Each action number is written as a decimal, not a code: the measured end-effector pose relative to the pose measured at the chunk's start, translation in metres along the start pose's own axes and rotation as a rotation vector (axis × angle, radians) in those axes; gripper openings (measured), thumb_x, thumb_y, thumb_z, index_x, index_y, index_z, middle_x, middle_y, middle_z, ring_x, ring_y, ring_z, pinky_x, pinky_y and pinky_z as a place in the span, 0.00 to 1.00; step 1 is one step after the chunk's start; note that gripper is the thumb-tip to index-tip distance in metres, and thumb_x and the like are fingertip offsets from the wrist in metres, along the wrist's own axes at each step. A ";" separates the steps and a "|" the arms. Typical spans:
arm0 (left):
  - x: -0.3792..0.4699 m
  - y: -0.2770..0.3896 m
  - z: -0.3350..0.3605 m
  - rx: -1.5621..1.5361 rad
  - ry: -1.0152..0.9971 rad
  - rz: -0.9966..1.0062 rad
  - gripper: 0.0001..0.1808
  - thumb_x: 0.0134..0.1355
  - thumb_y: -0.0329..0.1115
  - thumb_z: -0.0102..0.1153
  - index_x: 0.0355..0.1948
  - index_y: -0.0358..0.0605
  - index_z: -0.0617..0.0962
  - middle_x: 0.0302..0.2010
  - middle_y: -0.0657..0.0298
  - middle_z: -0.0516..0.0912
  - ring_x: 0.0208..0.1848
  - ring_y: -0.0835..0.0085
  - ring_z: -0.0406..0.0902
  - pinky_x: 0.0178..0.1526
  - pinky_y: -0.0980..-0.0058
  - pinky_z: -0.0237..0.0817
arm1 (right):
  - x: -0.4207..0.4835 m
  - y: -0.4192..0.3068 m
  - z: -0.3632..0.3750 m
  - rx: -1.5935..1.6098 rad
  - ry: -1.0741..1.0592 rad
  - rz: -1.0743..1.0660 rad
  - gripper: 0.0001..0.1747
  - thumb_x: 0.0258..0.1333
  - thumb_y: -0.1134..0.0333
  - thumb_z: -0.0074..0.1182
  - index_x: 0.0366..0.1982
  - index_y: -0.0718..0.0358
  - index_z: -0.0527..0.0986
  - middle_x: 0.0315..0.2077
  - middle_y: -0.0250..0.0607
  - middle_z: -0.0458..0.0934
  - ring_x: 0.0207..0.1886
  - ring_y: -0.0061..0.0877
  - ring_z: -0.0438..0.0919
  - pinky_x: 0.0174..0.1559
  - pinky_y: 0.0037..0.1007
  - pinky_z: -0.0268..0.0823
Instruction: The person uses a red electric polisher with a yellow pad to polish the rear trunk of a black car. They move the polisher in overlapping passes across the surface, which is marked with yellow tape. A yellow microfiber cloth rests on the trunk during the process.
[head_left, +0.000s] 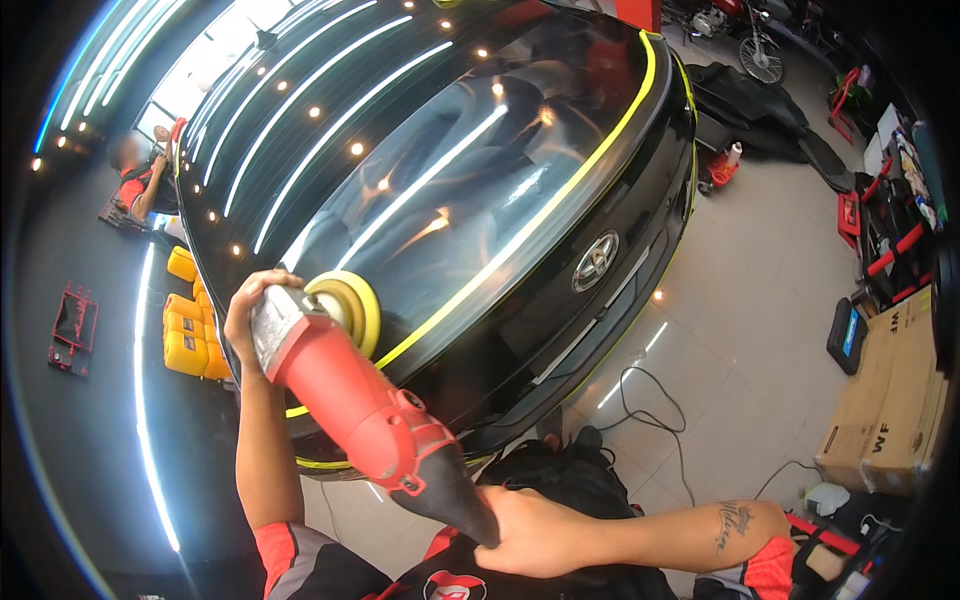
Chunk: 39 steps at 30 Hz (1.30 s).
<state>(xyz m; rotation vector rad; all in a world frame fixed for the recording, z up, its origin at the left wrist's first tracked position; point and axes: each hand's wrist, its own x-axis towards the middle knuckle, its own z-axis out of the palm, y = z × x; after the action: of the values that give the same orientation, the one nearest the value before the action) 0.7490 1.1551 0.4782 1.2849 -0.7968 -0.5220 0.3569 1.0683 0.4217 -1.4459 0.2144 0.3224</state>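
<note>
My left hand (244, 311) grips the metal head of a red rotary polisher (349, 394). Around the black rear handle, my right hand (536, 529) is closed. The polisher's yellow foam pad (367, 311) faces the glossy dark panel (450, 202) of a black car (517, 412); it seems to lie against it, though the tool hides part of the contact. Hazy streaks and reflected ceiling lights cover that panel. Yellow masking tape (510, 251) runs along its near edge. Below the tape, a chrome Toyota emblem (596, 260) sits on the body.
A dark cable (679, 431) loops on the tiled floor at right. Cardboard boxes (874, 405) and a tool cart (885, 225) line the right side. Yellow containers (187, 341) stand beyond the car's left side, where another person (139, 180) is. A red motorcycle (731, 26) is parked behind.
</note>
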 end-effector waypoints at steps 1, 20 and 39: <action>0.004 -0.001 0.008 0.015 -0.022 0.009 0.24 0.64 0.44 0.50 0.42 0.28 0.83 0.40 0.44 0.86 0.44 0.59 0.83 0.55 0.64 0.74 | -0.004 0.002 -0.003 -0.007 0.009 0.040 0.30 0.54 0.65 0.60 0.58 0.68 0.72 0.42 0.57 0.85 0.45 0.50 0.85 0.51 0.42 0.75; -0.011 0.004 0.006 0.174 -0.018 0.154 0.28 0.62 0.46 0.50 0.39 0.26 0.86 0.39 0.45 0.88 0.44 0.62 0.85 0.53 0.68 0.74 | -0.009 -0.014 -0.004 -0.050 0.026 0.152 0.34 0.56 0.63 0.66 0.62 0.70 0.70 0.48 0.53 0.85 0.51 0.41 0.85 0.57 0.39 0.74; -0.035 0.009 -0.094 -0.063 0.192 0.040 0.25 0.69 0.46 0.48 0.40 0.32 0.84 0.39 0.47 0.87 0.45 0.58 0.83 0.54 0.62 0.74 | 0.058 -0.065 -0.001 -0.085 -0.244 0.220 0.31 0.55 0.65 0.60 0.59 0.69 0.71 0.42 0.55 0.84 0.43 0.46 0.85 0.50 0.40 0.74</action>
<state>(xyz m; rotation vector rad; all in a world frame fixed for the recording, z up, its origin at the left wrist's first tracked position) 0.7979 1.2425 0.4715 1.2380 -0.6398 -0.3827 0.4336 1.0661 0.4629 -1.4543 0.1635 0.6902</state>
